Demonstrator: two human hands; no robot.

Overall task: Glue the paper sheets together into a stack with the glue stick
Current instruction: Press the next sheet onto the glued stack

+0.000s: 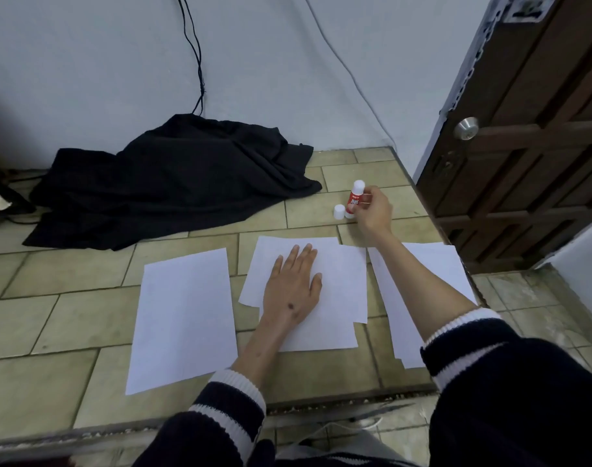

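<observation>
Reaching: the right hand (372, 210) is stretched to the far right of the tiled floor (69, 318), fingers curled round the red barrel of the glue stick (354, 200), which stands upright on a tile.
Glue stick: white at top and base, red label between; a loose white cap (339, 211) stands just beside it on the left, touching or nearly touching, so the stick looks uncapped, though the glue tip itself is too small to make out.
Left hand: the left hand (293, 281) lies flat, fingers straight and spread, pressing on the middle pile of sheets (335, 298), holding nothing.
Middle pile: several sheets lie overlapped and skewed, corners poking out at the left and lower right edges; whether they are already glued cannot be told.
Other paper: a single sheet (183, 318) lies apart on the left; more sheets (436, 267) lie on the right, partly under the right forearm.
Step in hand: likely picking up, or setting down, the stick between gluing passes; which of the two cannot be judged.
Next move calls for: if picking up, carrying the stick to the bare face of the top sheet, the left hand shifting aside, then laying a fresh sheet squarely on it.
Nearby: a dark cloth (173, 176) lies heaped by the wall, well apart.
</observation>
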